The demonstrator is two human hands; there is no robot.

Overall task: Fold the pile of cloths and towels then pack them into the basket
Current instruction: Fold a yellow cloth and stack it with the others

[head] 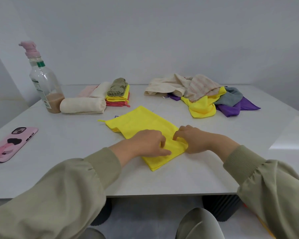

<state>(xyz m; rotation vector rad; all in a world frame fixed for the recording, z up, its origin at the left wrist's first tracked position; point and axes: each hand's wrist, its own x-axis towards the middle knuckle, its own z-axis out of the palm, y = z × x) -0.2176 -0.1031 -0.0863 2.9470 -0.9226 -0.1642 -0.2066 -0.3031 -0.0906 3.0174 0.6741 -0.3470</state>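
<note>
Wall point(162, 40): plain white, rising behind the far edge of the tabletop.
Tabletop point(214, 152): pale grey and glossy; it carries everything below.
Sleeves point(93, 169): olive green with ribbed cuffs, reaching in from the near edge toward the yellow cloth.
Yellow cloth point(141, 125): lies flat at the middle of the tabletop, folded into a long strip that runs at a slant, with a small loop at its far left corner.
Pile point(202, 95): unfolded cloths in cream, pink stripe, yellow, grey and purple, heaped beyond the yellow cloth and to its right, apart from it.
Stack point(117, 95): folded cloths, olive on yellow on coral, beyond the yellow cloth and to its left.
Towel point(83, 105): cream, rolled, left of the yellow cloth's far end, touching the stack.
Bottle point(43, 83): clear, a little brown liquid at the bottom, far left of the yellow cloth.
Phone point(10, 144): pink case, face down, well left of the yellow cloth.
Left hand point(145, 144): on the yellow cloth's near half, fingers point(162, 141) curled and pinching a fold.
Right hand point(193, 139): at the yellow cloth's right edge, fingers point(177, 135) curled and gripping the same fold.
</note>
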